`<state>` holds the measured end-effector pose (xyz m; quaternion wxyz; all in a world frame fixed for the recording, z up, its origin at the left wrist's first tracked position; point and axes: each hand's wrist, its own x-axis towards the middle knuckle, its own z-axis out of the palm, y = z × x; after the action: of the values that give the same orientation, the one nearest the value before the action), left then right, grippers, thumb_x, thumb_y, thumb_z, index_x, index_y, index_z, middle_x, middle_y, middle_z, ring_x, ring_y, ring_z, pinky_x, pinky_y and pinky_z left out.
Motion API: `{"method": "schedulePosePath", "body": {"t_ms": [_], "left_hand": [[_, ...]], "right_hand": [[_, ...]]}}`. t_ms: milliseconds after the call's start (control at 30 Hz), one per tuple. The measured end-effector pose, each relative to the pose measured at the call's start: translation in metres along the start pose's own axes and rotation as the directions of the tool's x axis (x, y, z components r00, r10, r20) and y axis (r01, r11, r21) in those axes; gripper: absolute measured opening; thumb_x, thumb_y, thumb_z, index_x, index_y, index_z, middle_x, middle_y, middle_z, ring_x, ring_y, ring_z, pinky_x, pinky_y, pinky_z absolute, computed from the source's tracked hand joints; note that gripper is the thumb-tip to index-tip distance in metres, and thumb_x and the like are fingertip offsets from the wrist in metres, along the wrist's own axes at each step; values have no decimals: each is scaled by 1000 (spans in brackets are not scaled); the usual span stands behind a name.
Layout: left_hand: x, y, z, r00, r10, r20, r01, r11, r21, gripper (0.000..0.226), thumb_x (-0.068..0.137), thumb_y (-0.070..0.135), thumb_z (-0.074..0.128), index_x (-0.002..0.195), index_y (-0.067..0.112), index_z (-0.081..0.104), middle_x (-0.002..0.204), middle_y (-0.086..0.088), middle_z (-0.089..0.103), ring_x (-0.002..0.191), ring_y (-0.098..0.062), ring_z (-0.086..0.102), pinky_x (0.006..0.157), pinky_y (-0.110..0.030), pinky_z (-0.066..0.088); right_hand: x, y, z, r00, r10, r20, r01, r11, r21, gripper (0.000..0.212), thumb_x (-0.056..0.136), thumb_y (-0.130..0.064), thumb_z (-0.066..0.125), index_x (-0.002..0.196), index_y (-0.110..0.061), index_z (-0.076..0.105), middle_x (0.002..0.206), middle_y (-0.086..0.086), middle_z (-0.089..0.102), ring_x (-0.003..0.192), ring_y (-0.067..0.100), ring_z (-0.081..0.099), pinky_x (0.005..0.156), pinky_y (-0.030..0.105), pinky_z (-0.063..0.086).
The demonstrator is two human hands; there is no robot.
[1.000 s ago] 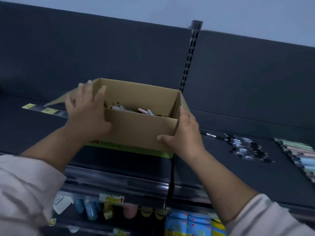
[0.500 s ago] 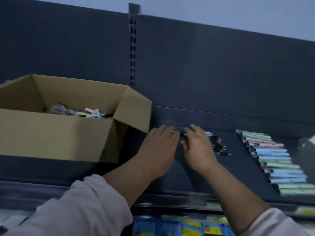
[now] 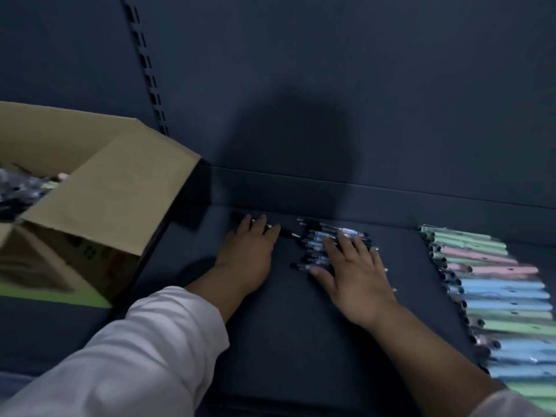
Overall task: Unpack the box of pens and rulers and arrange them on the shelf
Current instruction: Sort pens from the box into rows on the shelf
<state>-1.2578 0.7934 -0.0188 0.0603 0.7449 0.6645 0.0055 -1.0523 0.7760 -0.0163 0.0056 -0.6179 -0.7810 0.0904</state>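
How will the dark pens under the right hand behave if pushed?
The dark pens look round and slim, so they would probably roll on the smooth shelf. They lie loose and uneven, so a push likely scatters them.

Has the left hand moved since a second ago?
Yes. Left hand went right, off the cardboard box, past the slotted upright, onto the shelf.

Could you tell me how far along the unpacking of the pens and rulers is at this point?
Done: a row of pastel pens lies on the shelf. In hand: the right hand lies flat on a cluster of dark pens, the left hand touches one stray dark pen. Left: the box holds more items; no rulers are in view.
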Motion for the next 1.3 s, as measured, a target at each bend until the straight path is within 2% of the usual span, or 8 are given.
{"method": "schedulePosePath", "body": {"t_ms": [233,500,600,700,833,1167,1233,1300], "left_hand": [[15,1,9,990,-131,-46,131,991,11,55,101,43,24,152,27,11,160,-6,10,146,-27,4,114,-44,17],[18,7,1,982,-151,-113,151,988,-8,59,101,45,21,153,19,9,160,-7,8,147,-26,2,118,-42,4],[9,34,1,978,-88,-191,4,917,-400,56,102,38,27,152,15,17,160,-6,13,146,-19,9,118,-29,5],[5,63,3,986,-79,-146,-33,770,-638,55,102,34,31,152,14,17,160,-3,12,146,-13,9,113,-19,3],[18,77,6,993,-109,-47,59,799,-599,57,102,33,28,152,13,10,161,-5,4,147,-15,3,117,-25,1],[29,95,9,994,-109,-28,69,787,-613,59,101,31,29,153,14,6,161,-3,0,147,-14,-2,115,-24,-3],[24,89,9,995,-84,-47,32,748,-663,65,99,41,32,153,20,1,160,2,-9,146,-11,-9,113,-24,-5],[14,82,10,999,25,-48,-48,823,-566,88,86,69,33,151,28,-9,156,11,-20,142,-9,-21,113,-32,-10]], "right_hand": [[17,8,8,998,-42,-44,42,999,0,81,81,-71,5,152,-33,9,161,-4,2,147,19,-6,119,41,-2],[23,14,-1,991,-109,-83,112,993,39,67,92,-62,18,151,-29,19,160,-2,11,147,18,1,118,37,-5],[20,20,-9,964,-3,-267,59,978,202,57,98,-48,31,146,-19,36,156,5,27,146,22,15,119,38,7],[18,39,-12,962,168,-218,-103,954,281,56,100,-43,32,148,-13,31,157,8,24,146,23,15,118,39,15],[20,58,-8,983,177,-46,-162,959,231,64,100,-47,27,153,-12,16,160,7,11,148,19,5,120,36,7],[33,47,-5,991,87,-99,-44,928,371,63,100,-44,34,152,-13,16,160,6,13,147,16,7,119,28,6],[29,56,-8,984,118,-134,-52,909,413,62,100,-41,36,152,-11,18,159,7,15,147,16,9,118,27,7],[25,65,-9,981,126,-147,-54,906,420,60,101,-36,38,151,-10,20,158,8,19,147,17,12,117,25,8]]}}
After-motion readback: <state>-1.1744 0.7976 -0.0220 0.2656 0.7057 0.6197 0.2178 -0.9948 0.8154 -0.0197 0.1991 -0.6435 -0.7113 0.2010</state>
